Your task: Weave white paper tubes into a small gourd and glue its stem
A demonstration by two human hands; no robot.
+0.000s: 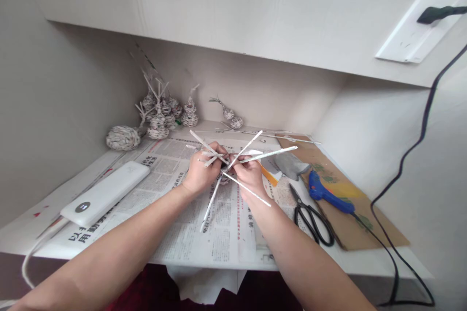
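Between my hands is a small woven paper piece (225, 179), with several rolled-paper sticks (210, 203) fanning out from its top. My left hand (203, 167) is closed around its left side, fingers wrapped near the base of the sticks. From the right, my right hand (248, 174) pinches at the same spot, where the sticks meet. The fingers and sticks hide most of the woven body; a little of it shows below. The piece is held above newspaper (189, 233) spread on the table.
Woven paper gourds (158, 124) stand at the back left, beside a round woven ball (123, 138). A white power bank (105, 193) lies left. Black scissors (313, 218), a blue glue gun (328, 193) on cardboard (379, 228), and a grey cloth (292, 164) lie right. A black cord (401, 160) hangs there.
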